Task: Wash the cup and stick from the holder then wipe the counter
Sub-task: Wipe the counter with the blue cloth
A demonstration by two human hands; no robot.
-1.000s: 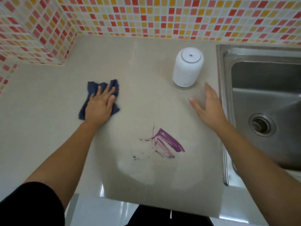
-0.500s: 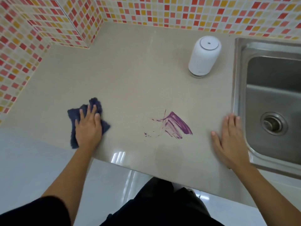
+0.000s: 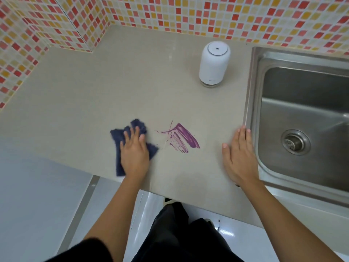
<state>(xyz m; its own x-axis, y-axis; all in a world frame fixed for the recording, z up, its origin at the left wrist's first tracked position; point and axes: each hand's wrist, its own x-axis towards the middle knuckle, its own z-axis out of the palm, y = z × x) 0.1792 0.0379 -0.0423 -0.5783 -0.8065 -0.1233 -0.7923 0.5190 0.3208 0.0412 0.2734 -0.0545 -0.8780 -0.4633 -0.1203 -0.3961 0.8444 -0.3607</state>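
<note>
Two hands of yours lie flat on the beige counter (image 3: pixel 113 87), one on each side of a purple stain (image 3: pixel 182 138) near the middle of the frame. Your left hand (image 3: pixel 135 156) presses palm-down on a dark blue cloth (image 3: pixel 118 142), fingers spread over it rather than curled around it, so the cloth is pinned beneath the palm and not gripped. The cloth sits just left of the stain, its right corner close to the faint outer streaks but apart from the solid purple patch. Your right hand (image 3: pixel 238 157) rests open and flat on the bare counter at centre right, fingers together and pointing toward the top of the frame, holding nothing; its fingertips lie just beside the raised steel rim of the sink (image 3: pixel 252 87), which fills the right side of the frame with its drain at lower right. A white cylindrical device (image 3: pixel 214 63) stands upright on the counter in the upper centre, near the sink's left rim and well apart from both hands. Red, orange and cream mosaic tiles (image 3: pixel 188 14) cover the wall across the top and upper left.
</note>
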